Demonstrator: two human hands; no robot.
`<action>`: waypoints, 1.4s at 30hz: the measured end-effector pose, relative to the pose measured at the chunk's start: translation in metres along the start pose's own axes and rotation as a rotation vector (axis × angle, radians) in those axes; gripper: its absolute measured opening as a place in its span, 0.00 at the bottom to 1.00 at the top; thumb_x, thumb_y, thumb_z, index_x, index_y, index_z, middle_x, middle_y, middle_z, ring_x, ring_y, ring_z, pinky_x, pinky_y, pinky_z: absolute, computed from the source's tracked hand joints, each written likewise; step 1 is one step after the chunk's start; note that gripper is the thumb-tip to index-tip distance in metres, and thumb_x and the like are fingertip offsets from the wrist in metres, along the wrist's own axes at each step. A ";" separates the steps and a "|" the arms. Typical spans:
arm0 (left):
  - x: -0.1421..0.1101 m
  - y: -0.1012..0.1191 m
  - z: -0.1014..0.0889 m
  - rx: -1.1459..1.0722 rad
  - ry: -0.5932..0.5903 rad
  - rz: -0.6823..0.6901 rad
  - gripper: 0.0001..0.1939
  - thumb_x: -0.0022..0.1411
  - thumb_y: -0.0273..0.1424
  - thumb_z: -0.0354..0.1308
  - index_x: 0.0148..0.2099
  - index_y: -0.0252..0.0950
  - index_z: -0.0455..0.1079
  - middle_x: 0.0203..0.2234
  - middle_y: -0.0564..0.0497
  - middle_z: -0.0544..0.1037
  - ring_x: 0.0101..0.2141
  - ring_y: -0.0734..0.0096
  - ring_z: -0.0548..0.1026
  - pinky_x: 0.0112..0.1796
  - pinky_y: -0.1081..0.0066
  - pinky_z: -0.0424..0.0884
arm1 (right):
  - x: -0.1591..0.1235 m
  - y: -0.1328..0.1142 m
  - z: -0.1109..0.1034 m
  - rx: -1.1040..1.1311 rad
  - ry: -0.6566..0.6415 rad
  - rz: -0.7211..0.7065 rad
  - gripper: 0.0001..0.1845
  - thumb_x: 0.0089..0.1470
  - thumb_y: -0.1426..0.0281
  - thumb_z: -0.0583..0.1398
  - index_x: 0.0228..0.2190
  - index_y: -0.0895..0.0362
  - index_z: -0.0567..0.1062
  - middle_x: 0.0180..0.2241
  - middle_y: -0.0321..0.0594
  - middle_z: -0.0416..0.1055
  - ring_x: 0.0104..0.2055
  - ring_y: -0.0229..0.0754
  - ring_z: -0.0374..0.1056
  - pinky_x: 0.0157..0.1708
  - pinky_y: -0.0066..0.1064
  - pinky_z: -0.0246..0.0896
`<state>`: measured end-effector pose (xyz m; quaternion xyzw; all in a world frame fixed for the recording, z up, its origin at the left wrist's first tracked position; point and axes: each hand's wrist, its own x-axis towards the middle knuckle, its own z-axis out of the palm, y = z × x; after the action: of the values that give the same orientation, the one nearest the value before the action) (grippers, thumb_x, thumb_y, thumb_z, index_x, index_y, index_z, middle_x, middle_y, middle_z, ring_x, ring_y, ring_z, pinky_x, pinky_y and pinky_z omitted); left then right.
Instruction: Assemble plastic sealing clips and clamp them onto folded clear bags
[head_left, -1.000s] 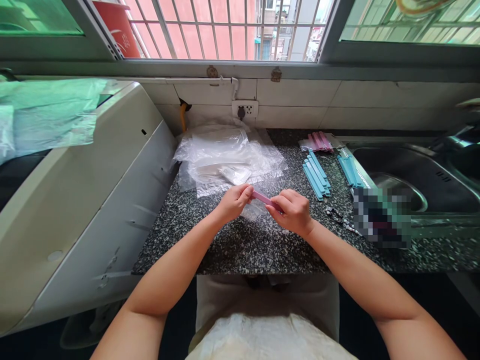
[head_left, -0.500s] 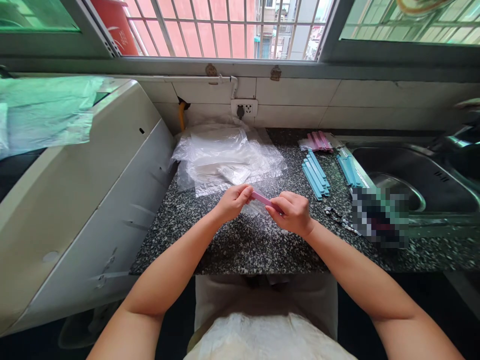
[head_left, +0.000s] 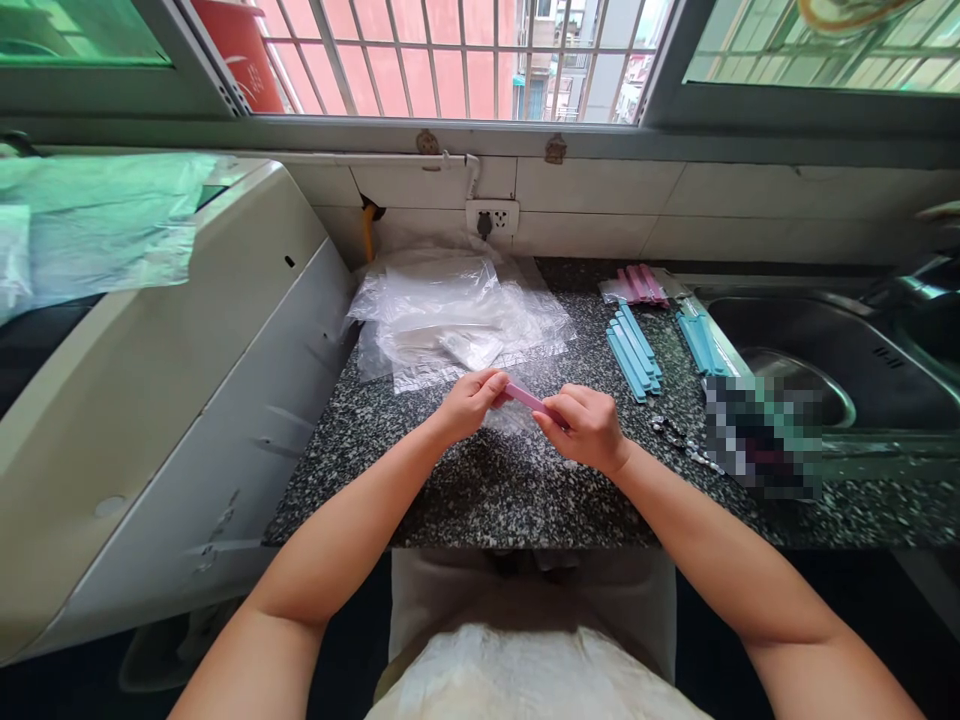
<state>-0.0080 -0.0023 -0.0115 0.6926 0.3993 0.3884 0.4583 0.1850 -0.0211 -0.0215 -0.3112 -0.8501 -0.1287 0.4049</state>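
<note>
A slim pink strip (head_left: 527, 398), perhaps a plastic bag-sealing clip, spans the space between my hands above the counter. My left hand (head_left: 474, 402) pinches its left end between thumb and fingers. Around the other end, the fingers of my right hand (head_left: 585, 425) are closed, hiding that part of it. Beneath the strip lies a bit of clear plastic (head_left: 510, 418), mostly behind my hands. Just past my left hand spreads a pile of clear plastic bags (head_left: 442, 310).
Blue strips (head_left: 634, 352) lie in a stack to the right, more blue strips (head_left: 701, 343) beside the sink (head_left: 787, 310). Pink strips (head_left: 641, 285) lie behind them. A beaded chain (head_left: 686, 442) rests near a blurred-out item (head_left: 765, 440). A white appliance (head_left: 247, 290) walls off the left.
Both hands keep the same hold on the pink strip, almost still. The whole view has shifted very slightly.
</note>
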 end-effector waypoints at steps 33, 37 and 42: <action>0.003 -0.015 0.011 -0.277 0.114 -0.120 0.21 0.54 0.48 0.52 0.25 0.34 0.64 0.17 0.55 0.63 0.21 0.77 0.59 0.26 0.72 0.57 | 0.001 0.002 -0.001 0.056 0.009 0.003 0.09 0.56 0.68 0.55 0.24 0.55 0.66 0.18 0.34 0.62 0.22 0.35 0.55 0.23 0.27 0.53; 0.003 -0.014 0.011 -0.259 0.122 -0.120 0.21 0.53 0.48 0.52 0.24 0.34 0.65 0.17 0.55 0.64 0.21 0.77 0.60 0.26 0.72 0.57 | 0.002 0.001 -0.002 0.058 0.019 -0.005 0.10 0.55 0.68 0.56 0.23 0.55 0.66 0.18 0.33 0.61 0.21 0.34 0.55 0.22 0.27 0.52; 0.003 -0.014 0.009 -0.228 0.113 -0.100 0.22 0.53 0.49 0.52 0.23 0.34 0.63 0.17 0.55 0.63 0.21 0.77 0.60 0.26 0.73 0.57 | 0.002 0.002 -0.001 0.049 0.030 -0.010 0.10 0.56 0.68 0.55 0.24 0.55 0.66 0.18 0.33 0.61 0.22 0.34 0.55 0.23 0.27 0.53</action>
<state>-0.0016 0.0012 -0.0265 0.5924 0.4118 0.4463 0.5295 0.1859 -0.0194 -0.0192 -0.2950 -0.8482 -0.1143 0.4247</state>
